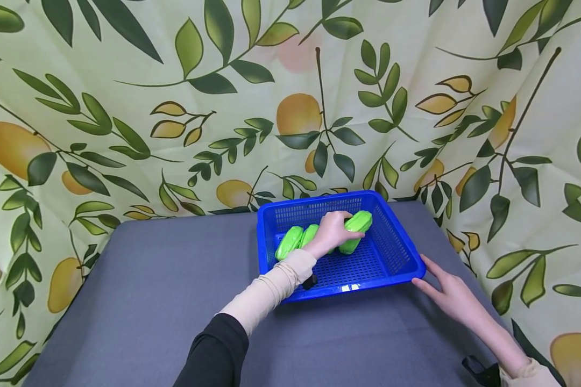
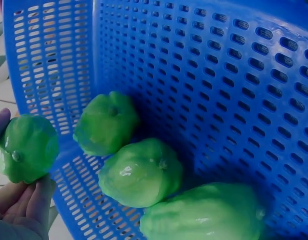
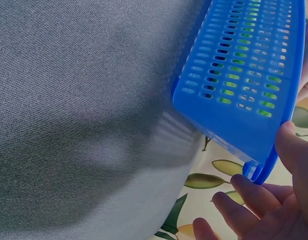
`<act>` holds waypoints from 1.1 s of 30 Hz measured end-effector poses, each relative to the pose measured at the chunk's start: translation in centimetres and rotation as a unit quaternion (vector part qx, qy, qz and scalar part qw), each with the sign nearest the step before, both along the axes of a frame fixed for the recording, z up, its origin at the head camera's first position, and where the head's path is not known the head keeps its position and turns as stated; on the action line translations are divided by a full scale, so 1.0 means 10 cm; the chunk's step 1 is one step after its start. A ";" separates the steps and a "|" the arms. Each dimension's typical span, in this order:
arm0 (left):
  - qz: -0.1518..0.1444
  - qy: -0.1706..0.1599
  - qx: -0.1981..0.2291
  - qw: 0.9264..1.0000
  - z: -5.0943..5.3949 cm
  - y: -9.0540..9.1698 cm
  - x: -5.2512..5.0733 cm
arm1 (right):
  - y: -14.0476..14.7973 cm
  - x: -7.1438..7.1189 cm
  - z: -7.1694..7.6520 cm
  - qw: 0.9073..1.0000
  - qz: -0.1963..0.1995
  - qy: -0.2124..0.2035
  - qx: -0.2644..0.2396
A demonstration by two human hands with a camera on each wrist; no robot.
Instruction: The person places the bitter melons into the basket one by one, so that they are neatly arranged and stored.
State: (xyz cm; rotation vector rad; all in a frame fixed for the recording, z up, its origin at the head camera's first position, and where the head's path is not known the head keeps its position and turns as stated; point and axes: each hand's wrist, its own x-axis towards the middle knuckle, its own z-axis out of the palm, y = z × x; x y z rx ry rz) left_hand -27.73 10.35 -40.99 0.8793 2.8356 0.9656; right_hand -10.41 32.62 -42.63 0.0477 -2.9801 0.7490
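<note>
A blue plastic basket point(image 1: 368, 282) with slotted walls stands on the grey table. My left hand point(image 1: 330, 235) is inside it and grips a bright green, ridged, gourd-like vegetable point(image 1: 360, 221) between thumb and fingers. In the left wrist view this gourd point(image 2: 29, 147) is held apart from three similar green gourds point(image 2: 141, 172) lying side by side in the basket. In the head view my left hand partly hides that row of gourds point(image 1: 289, 242). My right hand point(image 1: 447, 295) pinches the basket's near right corner, thumb on the rim and a finger at the outer edge.
The grey cloth-covered table point(image 1: 174, 279) extends to the left and in front of the basket. A leaf-and-fruit patterned curtain point(image 1: 252, 134) hangs behind the table and along its sides. The table's right edge runs close to the right hand.
</note>
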 end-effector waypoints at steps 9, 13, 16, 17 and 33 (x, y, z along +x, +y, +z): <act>-0.004 -0.005 -0.021 1.000 -0.05 0.05 -0.01 | 0.01 0.00 -0.01 1.000 0.000 0.002 -0.001; -0.017 -0.010 -0.017 1.000 -0.06 0.08 0.00 | 0.01 0.00 0.00 1.000 0.000 0.003 -0.001; -0.023 -0.013 -0.018 1.000 -0.05 0.12 0.02 | 0.01 0.00 0.00 1.000 0.000 0.003 -0.001; -0.023 -0.012 -0.020 0.999 -0.05 0.13 0.02 | 0.01 0.00 0.00 1.000 -0.001 0.002 -0.002; -0.021 -0.002 -0.038 0.999 -0.12 0.23 0.02 | 0.02 0.00 -0.01 1.000 -0.005 -0.003 -0.002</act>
